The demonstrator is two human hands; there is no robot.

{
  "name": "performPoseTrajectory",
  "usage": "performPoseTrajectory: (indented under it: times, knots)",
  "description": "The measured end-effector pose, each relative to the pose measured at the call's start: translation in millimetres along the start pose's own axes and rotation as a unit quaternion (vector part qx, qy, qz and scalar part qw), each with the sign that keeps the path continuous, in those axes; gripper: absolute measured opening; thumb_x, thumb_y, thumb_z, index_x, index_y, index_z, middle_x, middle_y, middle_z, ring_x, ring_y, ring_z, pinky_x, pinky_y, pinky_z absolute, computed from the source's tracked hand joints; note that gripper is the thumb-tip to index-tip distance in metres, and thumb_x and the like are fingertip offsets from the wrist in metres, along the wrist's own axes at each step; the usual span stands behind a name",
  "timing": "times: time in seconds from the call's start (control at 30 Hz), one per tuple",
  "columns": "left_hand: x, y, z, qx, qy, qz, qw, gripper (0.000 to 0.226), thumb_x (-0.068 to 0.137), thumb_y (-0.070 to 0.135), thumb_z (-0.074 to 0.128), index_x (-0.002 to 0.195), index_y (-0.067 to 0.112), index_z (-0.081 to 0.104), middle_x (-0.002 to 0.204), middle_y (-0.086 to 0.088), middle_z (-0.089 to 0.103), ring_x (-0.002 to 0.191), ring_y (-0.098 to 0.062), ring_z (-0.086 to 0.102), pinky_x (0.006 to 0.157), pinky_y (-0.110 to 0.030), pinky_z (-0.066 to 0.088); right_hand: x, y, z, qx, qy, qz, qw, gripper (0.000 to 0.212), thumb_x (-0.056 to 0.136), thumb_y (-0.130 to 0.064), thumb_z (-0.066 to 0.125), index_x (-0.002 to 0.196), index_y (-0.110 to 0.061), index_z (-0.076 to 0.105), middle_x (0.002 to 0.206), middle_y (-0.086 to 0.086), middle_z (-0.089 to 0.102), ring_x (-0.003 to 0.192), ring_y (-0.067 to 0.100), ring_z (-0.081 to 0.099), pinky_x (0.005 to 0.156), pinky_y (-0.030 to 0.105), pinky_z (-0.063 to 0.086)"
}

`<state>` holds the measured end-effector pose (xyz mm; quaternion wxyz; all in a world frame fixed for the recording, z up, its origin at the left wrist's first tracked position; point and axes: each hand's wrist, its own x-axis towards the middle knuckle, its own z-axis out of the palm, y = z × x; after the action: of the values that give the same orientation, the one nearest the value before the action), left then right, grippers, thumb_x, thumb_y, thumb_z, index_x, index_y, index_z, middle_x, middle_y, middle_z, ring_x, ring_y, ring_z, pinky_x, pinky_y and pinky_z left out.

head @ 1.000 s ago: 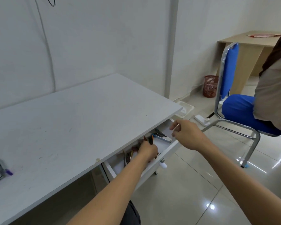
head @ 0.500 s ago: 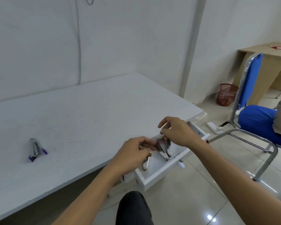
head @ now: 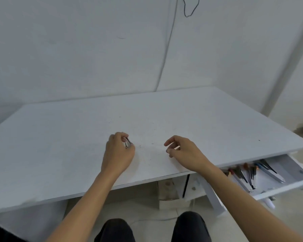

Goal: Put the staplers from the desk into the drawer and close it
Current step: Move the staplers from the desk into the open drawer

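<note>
Your knees in dark trousers [head: 191,227] are closest to you, down at the bottom. Just past them, your left hand [head: 118,154] rests on the white desk [head: 59,145] with its fingers curled around a small shiny stapler [head: 127,143]. You can only see a bit of it, silver and dark, poking out by your thumb. Your right hand [head: 184,151] is near it over the desk, half open, fingers bent, with nothing in it. Off to your right the white drawer [head: 290,185] hangs open under the desk edge. Other staplers [head: 252,175] already lie inside it, long and thin, made of shiny metal with dark and reddish ends. So I think most of the job is done. This looks like the last stapler on the desk, and it must go in the drawer. Then you push the drawer shut. The desk top is flat and smooth, with tiny dark specks. Behind it is a plain white wall [head: 77,49] with a thin black wire [head: 191,13] hanging down.
</note>
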<state>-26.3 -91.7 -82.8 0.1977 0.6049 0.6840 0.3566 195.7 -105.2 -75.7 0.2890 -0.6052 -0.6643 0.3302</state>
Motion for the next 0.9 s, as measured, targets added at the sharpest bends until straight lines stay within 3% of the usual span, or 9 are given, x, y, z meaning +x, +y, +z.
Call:
performPoseTrajectory:
  times: [0.1,0.2,0.4,0.47,0.53,0.6,0.67,0.77,0.9]
  knots:
    - [19,-6,-4,0.063,-0.028,-0.095,0.993,0.074,0.084,0.048,0.064,0.139,0.011,0.033,0.140,-0.009,0.045,0.127,-0.030,0.047,0.088,-0.042,0.045,6,-6,12,-0.014,-0.010,-0.006,1.000,0.018,0.093,-0.021,0.056,0.106,-0.028,0.065,0.103,-0.006,0.070,0.090,0.016,0.071,0.071,0.024,0.045]
    - [32,2,6,0.108,-0.051,-0.107,0.987,0.087,0.082,0.057,0.060,0.143,0.007,0.025,0.143,-0.013,0.042,0.132,-0.033,0.041,0.094,-0.045,0.044,8,-10,14,-0.021,-0.011,-0.002,1.000,0.017,0.093,-0.022,0.056,0.107,-0.027,0.065,0.103,-0.005,0.070,0.087,0.013,0.071,0.070,0.023,0.045]
    - [34,12,35,0.213,-0.080,0.033,0.973,0.056,0.089,0.019,0.051,0.142,0.013,0.033,0.135,-0.016,0.046,0.121,-0.033,0.045,0.092,-0.038,0.042,-3,-7,4,-0.013,0.000,0.006,1.000,0.017,0.094,-0.023,0.055,0.106,-0.026,0.066,0.099,-0.008,0.069,0.080,0.007,0.072,0.067,0.021,0.044]
    - [28,20,42,0.232,-0.112,0.066,0.964,0.051,0.089,0.016,0.050,0.139,0.011,0.038,0.130,-0.015,0.048,0.116,-0.031,0.048,0.089,-0.036,0.041,-8,-2,-6,-0.016,0.011,0.014,1.000,0.017,0.094,-0.022,0.054,0.107,-0.026,0.066,0.100,-0.007,0.069,0.081,0.008,0.072,0.068,0.021,0.045]
    - [21,33,48,0.204,-0.168,0.049,0.963,0.036,0.089,0.018,0.051,0.123,0.007,0.048,0.117,-0.014,0.051,0.100,-0.027,0.052,0.075,-0.032,0.042,-14,7,-17,-0.021,0.022,0.028,0.999,0.018,0.094,-0.021,0.054,0.106,-0.025,0.066,0.101,-0.006,0.069,0.084,0.009,0.072,0.067,0.021,0.046]
    - [14,47,53,0.153,-0.222,0.027,0.963,0.016,0.089,0.024,0.053,0.090,0.009,0.051,0.090,-0.009,0.052,0.071,-0.019,0.049,0.057,-0.028,0.034,-20,15,-28,-0.020,0.034,0.045,0.998,0.018,0.093,-0.019,0.054,0.105,-0.024,0.067,0.100,-0.004,0.070,0.085,0.010,0.073,0.065,0.021,0.045]
    - [2,65,59,0.089,-0.255,0.017,0.963,0.032,0.091,0.032,0.052,0.070,0.011,0.043,0.066,-0.002,0.041,0.056,-0.016,0.038,0.052,-0.027,0.027,-27,25,-40,-0.012,0.050,0.057,0.997,0.018,0.093,-0.019,0.054,0.104,-0.024,0.068,0.101,-0.003,0.070,0.084,0.010,0.073,0.062,0.021,0.044]
    - [-23,94,70,-0.006,-0.327,0.022,0.945,0.034,0.090,0.038,0.051,0.069,0.012,0.046,0.062,-0.002,0.033,0.058,-0.017,0.033,0.058,-0.030,0.028,-41,39,-61,0.011,0.078,0.074,0.994,0.018,0.093,-0.019,0.056,0.104,-0.023,0.069,0.100,-0.003,0.071,0.080,0.009,0.074,0.062,0.022,0.046]
    - [-54,129,95,-0.063,-0.422,0.062,0.902,0.026,0.085,0.031,0.052,0.084,0.009,0.066,0.077,-0.002,0.055,0.071,-0.017,0.046,0.069,-0.031,0.037,-66,65,-92,0.062,0.119,0.095,0.986,0.016,0.091,-0.017,0.057,0.099,-0.022,0.071,0.095,0.001,0.076,0.071,0.010,0.073,0.069,0.030,0.053]
